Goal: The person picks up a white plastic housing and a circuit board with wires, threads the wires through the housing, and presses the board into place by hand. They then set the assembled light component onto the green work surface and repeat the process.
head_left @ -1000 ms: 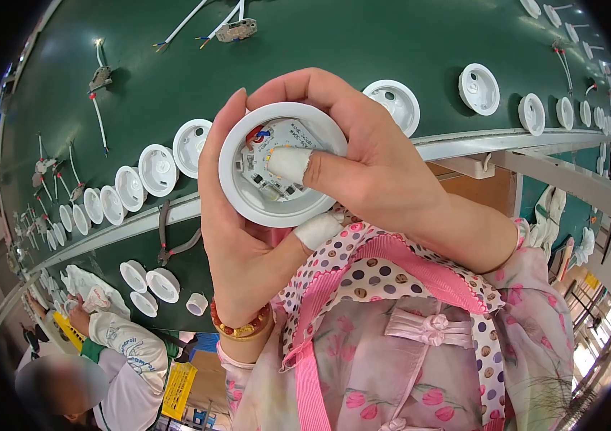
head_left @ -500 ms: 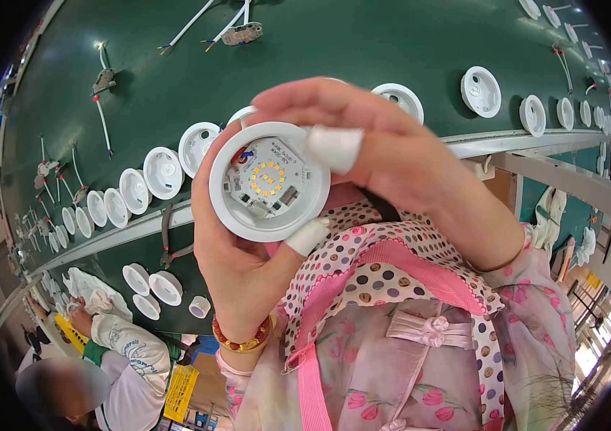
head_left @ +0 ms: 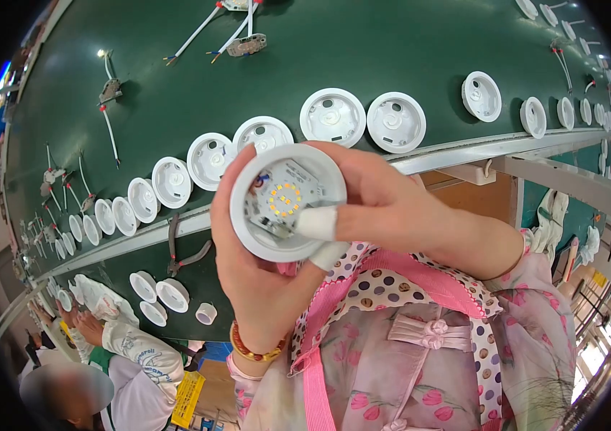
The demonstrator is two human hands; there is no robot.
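Note:
A round white light housing [head_left: 262, 248] is held up before me, its open side facing the camera. Inside it lies a white LED board [head_left: 292, 179] with a ring of yellow and orange chips and a bit of red and blue wire. My left hand [head_left: 255, 305] wraps the housing from the left and below, its taped thumb at the lower rim. The white-taped thumb of my right hand [head_left: 384, 208] presses onto the lower right of the board. Its other fingers reach around the far right side of the housing, partly hidden.
Empty white housings [head_left: 333, 118] stand in a row along the edge of the green table [head_left: 363, 43]. Driver boards [head_left: 246, 45] with white wires lie farther back. Pliers [head_left: 175, 248], several white cups [head_left: 172, 294] and a tape roll [head_left: 205, 313] lie lower left, near a co-worker [head_left: 136, 359].
My right hand has come down from above the housing; its thumb is now inside on the board and its fingers are round the rim. The housing has shifted slightly right and down.

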